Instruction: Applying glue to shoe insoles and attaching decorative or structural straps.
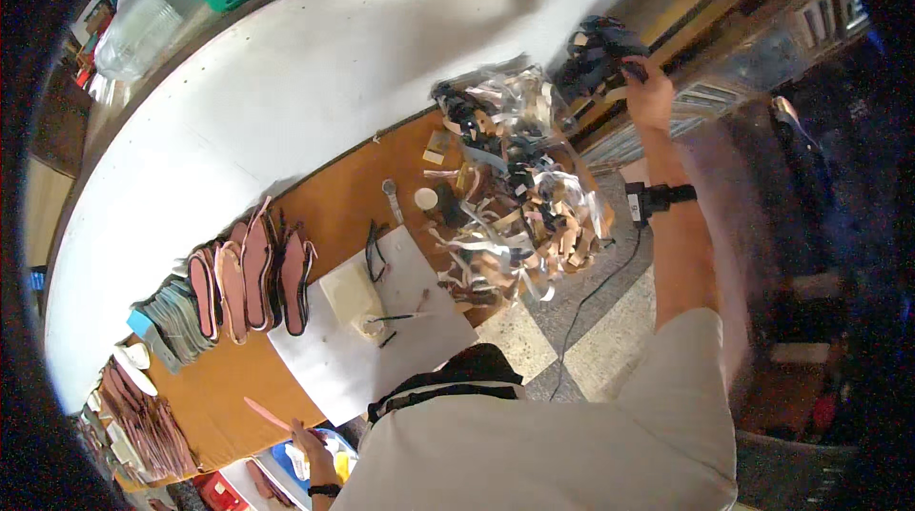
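Observation:
My right hand reaches out to the far right, its fingers closed on part of a dark bundle of straps. The bundle hangs beside the table's far right corner. Near the front edge, low in the view, my left hand is closed round one end of a thin pink strip. That strip points up and left over the brown table. Between my hands lies a white sheet, with a cream block-shaped container and a thin dark tool on it.
A heap of loose straps and plastic bags covers the table's right end. Pink shoe insoles stand in a row at the left, next to grey-blue pieces. A blue tub sits below my left hand. A cable crosses the tiled floor.

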The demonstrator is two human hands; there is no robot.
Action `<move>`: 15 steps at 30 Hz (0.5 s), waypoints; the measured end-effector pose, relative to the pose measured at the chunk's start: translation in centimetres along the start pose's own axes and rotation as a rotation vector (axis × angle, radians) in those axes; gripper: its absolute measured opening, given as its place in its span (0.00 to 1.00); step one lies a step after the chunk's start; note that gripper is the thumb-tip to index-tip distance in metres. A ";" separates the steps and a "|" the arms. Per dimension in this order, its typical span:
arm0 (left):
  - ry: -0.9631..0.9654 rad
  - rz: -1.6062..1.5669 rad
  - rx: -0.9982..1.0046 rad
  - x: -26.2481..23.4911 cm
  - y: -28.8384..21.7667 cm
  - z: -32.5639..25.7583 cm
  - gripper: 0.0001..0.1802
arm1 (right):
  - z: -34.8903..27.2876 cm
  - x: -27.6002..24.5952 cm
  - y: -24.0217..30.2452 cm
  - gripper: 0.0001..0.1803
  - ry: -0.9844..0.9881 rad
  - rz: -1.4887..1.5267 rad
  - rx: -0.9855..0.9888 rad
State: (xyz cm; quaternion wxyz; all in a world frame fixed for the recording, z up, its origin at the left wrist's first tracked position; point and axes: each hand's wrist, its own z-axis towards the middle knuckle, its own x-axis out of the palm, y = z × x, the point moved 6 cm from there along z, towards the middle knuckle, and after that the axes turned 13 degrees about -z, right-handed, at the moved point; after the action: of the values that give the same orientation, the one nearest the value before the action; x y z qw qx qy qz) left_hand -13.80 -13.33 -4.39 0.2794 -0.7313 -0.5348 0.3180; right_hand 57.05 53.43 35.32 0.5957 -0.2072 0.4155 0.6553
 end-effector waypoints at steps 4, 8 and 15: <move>0.005 -0.054 -0.077 0.2 0.7 0.7 0.27 | -2.5 -5.4 0.4 0.15 -0.010 -0.032 0.011; -0.034 -0.026 -0.109 -0.4 1.3 1.5 0.32 | -7.2 -4.7 -4.3 0.18 0.108 -0.081 0.018; 0.059 -0.154 0.036 -1.9 1.4 5.4 0.30 | -20.7 0.1 -9.9 0.15 0.228 -0.232 0.127</move>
State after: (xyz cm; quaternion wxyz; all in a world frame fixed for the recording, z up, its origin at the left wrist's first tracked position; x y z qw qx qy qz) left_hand -17.53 -15.17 -8.54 0.3320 -0.6919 -0.5750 0.2835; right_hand 61.86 36.57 20.53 0.6281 -0.2888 0.4944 0.5270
